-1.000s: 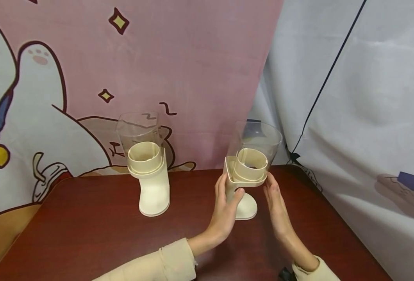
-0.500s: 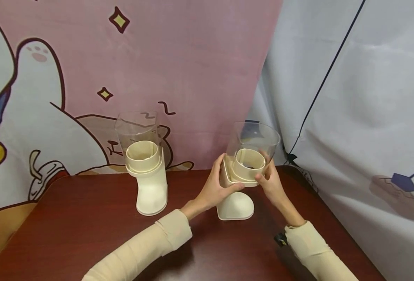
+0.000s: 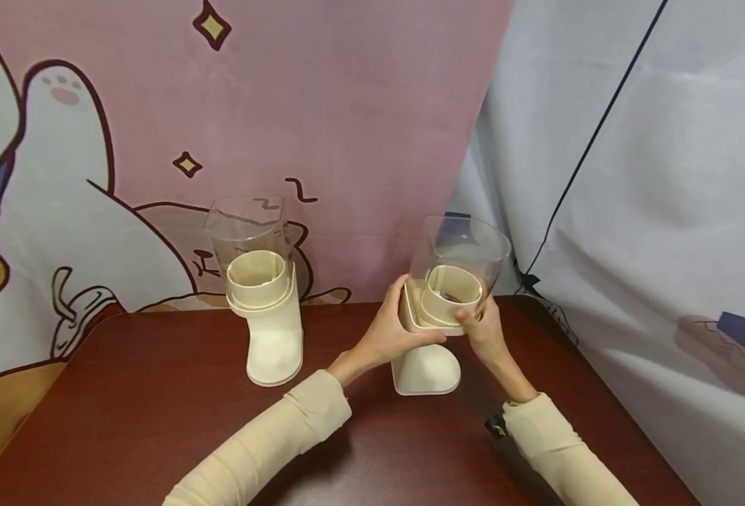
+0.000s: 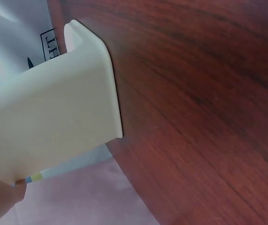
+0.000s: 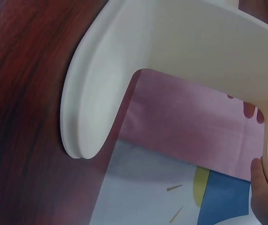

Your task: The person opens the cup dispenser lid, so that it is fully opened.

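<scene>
On the right of the tabletop stands a cream dispenser stand (image 3: 428, 371) with a rounded foot. A clear plastic container (image 3: 470, 246) rises from its top, round a short cream tube (image 3: 451, 309). My left hand (image 3: 386, 332) grips the upper part from the left, thumb laid along the front edge. From the right, my right hand (image 3: 488, 336) grips it with the thumb at the tube and its other fingers behind. In the left wrist view the stand's back (image 4: 54, 112) meets the tabletop; the right wrist view shows its curved foot (image 5: 94, 103) on the wood.
A matching cream stand (image 3: 274, 351), with its own clear container (image 3: 246, 221), stands to the left on the dark red table (image 3: 157, 393). A pink printed cloth (image 3: 360, 105) hangs behind, and a white cloth (image 3: 651, 176) with a black cord borders the right.
Both hands, at first set loosely against the stand's sides, have closed round its upper part, thumbs moving to the front. The stand's foot has turned slightly; the left stand has stayed in place.
</scene>
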`<state>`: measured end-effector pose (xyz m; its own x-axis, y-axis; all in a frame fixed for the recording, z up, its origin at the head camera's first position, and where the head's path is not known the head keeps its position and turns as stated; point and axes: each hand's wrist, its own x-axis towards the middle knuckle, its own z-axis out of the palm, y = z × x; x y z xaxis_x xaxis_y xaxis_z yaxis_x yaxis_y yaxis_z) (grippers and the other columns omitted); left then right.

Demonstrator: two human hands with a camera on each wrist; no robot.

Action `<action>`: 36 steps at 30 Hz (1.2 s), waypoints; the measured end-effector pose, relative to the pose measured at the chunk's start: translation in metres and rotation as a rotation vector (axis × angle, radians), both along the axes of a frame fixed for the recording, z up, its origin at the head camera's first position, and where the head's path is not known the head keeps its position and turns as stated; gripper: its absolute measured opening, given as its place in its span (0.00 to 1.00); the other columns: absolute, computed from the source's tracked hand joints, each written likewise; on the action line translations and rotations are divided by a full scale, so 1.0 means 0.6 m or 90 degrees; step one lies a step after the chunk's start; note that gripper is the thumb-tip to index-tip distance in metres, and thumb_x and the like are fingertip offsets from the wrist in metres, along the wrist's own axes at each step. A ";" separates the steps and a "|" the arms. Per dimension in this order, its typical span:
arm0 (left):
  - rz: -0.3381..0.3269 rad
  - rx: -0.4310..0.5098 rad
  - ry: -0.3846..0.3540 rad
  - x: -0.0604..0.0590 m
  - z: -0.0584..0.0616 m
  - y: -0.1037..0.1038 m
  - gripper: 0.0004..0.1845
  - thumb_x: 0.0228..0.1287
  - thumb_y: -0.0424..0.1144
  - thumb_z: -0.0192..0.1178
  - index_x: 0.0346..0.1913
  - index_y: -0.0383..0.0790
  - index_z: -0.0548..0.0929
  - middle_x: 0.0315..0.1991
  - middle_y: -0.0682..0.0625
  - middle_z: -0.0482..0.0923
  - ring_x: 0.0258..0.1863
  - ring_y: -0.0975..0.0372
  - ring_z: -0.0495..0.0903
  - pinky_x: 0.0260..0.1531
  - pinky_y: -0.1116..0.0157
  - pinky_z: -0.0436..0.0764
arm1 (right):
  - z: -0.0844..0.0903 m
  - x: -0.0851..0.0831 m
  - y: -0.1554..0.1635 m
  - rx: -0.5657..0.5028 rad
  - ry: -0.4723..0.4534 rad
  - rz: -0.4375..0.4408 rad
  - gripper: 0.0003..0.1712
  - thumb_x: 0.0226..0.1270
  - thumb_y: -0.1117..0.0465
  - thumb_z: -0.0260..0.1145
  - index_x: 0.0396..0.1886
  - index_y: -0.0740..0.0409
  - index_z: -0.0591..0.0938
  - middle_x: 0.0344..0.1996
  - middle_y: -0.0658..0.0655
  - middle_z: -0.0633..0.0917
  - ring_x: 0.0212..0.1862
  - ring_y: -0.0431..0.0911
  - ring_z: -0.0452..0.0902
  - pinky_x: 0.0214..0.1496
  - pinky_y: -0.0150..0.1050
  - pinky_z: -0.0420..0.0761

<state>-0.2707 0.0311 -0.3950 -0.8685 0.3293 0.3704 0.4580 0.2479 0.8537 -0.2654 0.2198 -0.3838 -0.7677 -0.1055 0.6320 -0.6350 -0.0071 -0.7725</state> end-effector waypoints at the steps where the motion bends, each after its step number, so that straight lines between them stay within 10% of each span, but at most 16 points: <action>1: 0.003 0.003 0.004 0.000 -0.001 0.000 0.61 0.32 0.60 0.71 0.68 0.60 0.41 0.66 0.58 0.50 0.61 0.64 0.60 0.58 0.58 0.64 | -0.001 0.000 -0.001 -0.002 0.003 -0.003 0.46 0.50 0.41 0.66 0.61 0.63 0.63 0.49 0.66 0.73 0.49 0.50 0.72 0.52 0.29 0.71; 36: 0.004 0.023 0.008 0.101 -0.003 -0.064 0.60 0.33 0.54 0.73 0.67 0.62 0.41 0.64 0.59 0.50 0.63 0.65 0.57 0.60 0.57 0.61 | -0.017 0.080 -0.073 -0.021 0.043 -0.015 0.49 0.45 0.36 0.66 0.60 0.62 0.64 0.48 0.62 0.76 0.49 0.50 0.73 0.52 0.31 0.72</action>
<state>-0.2102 -0.0075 -0.3967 -0.8656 0.3102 0.3932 0.4676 0.2193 0.8563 -0.2173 0.1761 -0.3940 -0.7250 -0.0659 0.6856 -0.6862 -0.0158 -0.7272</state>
